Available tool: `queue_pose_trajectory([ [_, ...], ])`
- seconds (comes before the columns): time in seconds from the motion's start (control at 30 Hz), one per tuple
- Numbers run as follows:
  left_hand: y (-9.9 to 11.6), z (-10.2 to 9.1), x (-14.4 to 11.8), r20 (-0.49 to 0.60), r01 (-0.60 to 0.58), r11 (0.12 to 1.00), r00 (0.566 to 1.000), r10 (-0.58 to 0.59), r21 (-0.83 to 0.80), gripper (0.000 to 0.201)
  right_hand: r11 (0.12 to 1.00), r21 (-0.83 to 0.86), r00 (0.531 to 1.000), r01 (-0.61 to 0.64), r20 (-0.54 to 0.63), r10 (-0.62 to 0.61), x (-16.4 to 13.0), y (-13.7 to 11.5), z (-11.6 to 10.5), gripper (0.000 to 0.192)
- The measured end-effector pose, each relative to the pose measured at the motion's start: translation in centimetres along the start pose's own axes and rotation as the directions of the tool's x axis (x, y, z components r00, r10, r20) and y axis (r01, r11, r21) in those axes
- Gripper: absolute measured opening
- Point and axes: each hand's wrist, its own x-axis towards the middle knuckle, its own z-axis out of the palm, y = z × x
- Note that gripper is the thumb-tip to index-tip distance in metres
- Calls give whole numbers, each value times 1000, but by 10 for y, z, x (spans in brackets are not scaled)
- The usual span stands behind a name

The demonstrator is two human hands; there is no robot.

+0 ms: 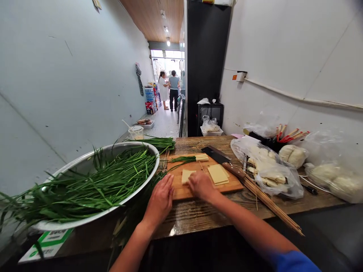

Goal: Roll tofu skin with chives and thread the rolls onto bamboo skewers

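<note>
Sheet (pixel 186 175) lies at the curled fingertips of our right hand (pixel 202 186); we cannot tell if they pinch. Our left hand (pixel 161 193), loose-fingered, rests beside it, likely for steadying.

I partly cover a pale yellow, straight-edged sheet (pixel 186 175) lying on my cutting board (pixel 183 193), nearer the board's left edge.

Pale walls (pixel 90 75), wood-toned ceiling (pixel 153 17)
</note>
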Motion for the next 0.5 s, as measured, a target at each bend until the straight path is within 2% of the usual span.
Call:
queue_pose_trajectory([
  [0.03, 0, 2, -2, 61, -29, 999, 998, 28, 18, 43, 999, -26, 999, 23, 24, -22, -13, -9, 10, 25],
  [0.1, 2, 7, -4, 176, -105, 994, 980, 96, 43, 43, 999, -53, 1000, 8, -30, -10, -37, -18, 25, 29],
  [0.2, 10, 17, -5, 272, -187, 980, 948, 163, 63, 48, 997, -63, 995, 46, -88, -52, -61, -12, 38, 41],
  [0.3, 21, 20, -6, 338, -177, 981, 930, 142, 75, 55, 991, -66, 989, 120, -74, -124, -74, -3, 44, 47],
  [0.4, 30, 7, -13, 319, -129, 990, 942, 106, 51, 55, 982, -45, 977, 182, -102, -185, -70, 4, 41, 41],
  [0.5, 38, -26, -26, 270, -149, 988, 950, 154, -41, 50, 967, 55, 952, 247, -201, -232, -38, -1, 22, 31],
])
